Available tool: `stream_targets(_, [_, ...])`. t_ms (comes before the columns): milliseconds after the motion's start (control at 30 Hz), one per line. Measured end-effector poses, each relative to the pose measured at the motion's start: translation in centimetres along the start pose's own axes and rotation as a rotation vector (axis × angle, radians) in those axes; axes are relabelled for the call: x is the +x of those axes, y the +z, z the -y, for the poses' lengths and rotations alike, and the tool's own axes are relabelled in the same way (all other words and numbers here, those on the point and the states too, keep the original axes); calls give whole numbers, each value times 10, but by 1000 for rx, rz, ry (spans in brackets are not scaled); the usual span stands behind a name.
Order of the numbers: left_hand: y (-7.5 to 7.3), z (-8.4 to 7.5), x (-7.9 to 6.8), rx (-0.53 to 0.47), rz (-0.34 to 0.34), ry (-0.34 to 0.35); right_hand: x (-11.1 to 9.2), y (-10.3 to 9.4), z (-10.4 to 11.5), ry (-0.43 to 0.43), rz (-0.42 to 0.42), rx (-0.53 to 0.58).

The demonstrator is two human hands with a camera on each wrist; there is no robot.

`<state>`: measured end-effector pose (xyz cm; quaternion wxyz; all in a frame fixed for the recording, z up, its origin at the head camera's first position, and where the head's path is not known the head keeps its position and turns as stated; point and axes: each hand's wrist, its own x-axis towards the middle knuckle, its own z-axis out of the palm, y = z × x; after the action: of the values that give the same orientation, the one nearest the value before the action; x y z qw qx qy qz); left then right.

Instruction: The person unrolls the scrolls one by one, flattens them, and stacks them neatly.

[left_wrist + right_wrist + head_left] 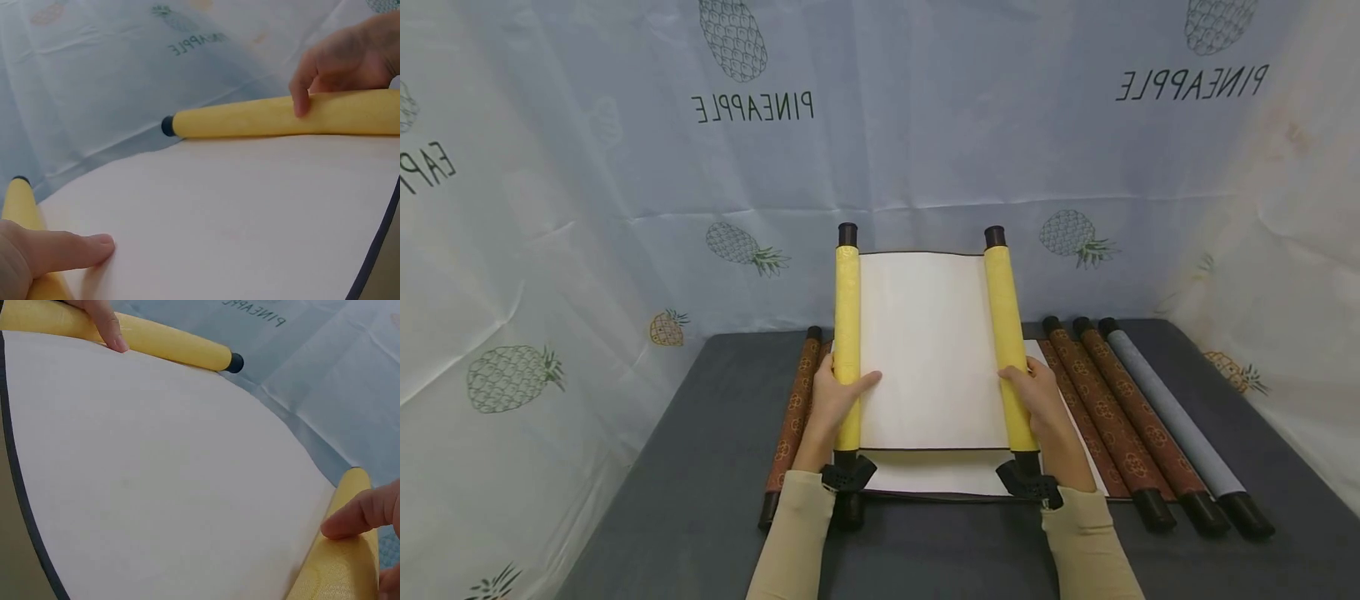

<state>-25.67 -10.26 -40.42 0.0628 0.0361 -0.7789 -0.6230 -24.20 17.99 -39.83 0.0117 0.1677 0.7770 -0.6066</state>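
A yellow scroll is held up, partly unrolled, its blank white sheet (922, 350) stretched between two yellow rolls with dark end knobs. My left hand (835, 398) grips the left yellow roll (847, 308), its thumb lying over onto the sheet. Around the right yellow roll (1006, 308) my right hand (1036, 392) is curled, thumb across its front. In the left wrist view the left thumb (72, 250) rests on white paper near the roll. The right wrist view has the right thumb (353, 519) pressed on the yellow surface.
Behind the held scroll, an unrolled brown-patterned scroll (940, 473) lies on the dark table (677, 492), mostly hidden. A brown patterned roll (792, 417) is at left. Two brown rolls (1108, 417) and a grey roll (1176, 417) lie at right. A pineapple-print curtain (925, 158) surrounds the table.
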Motion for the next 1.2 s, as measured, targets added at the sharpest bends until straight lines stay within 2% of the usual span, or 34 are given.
stream_targets(200, [-2, 2, 2, -6, -14, -9, 1, 0, 0, -11, -33, 20])
stream_targets(533, [-7, 1, 3, 11, -8, -3, -1, 0, -4, -77, -51, -17])
stream_targets(933, [-8, 4, 3, -5, 25, 7, 1, -8, -7, -30, -78, -34])
stream_targets(1200, [-12, 5, 4, 61, 1, 7, 0, -12, -7, -29, -69, -59])
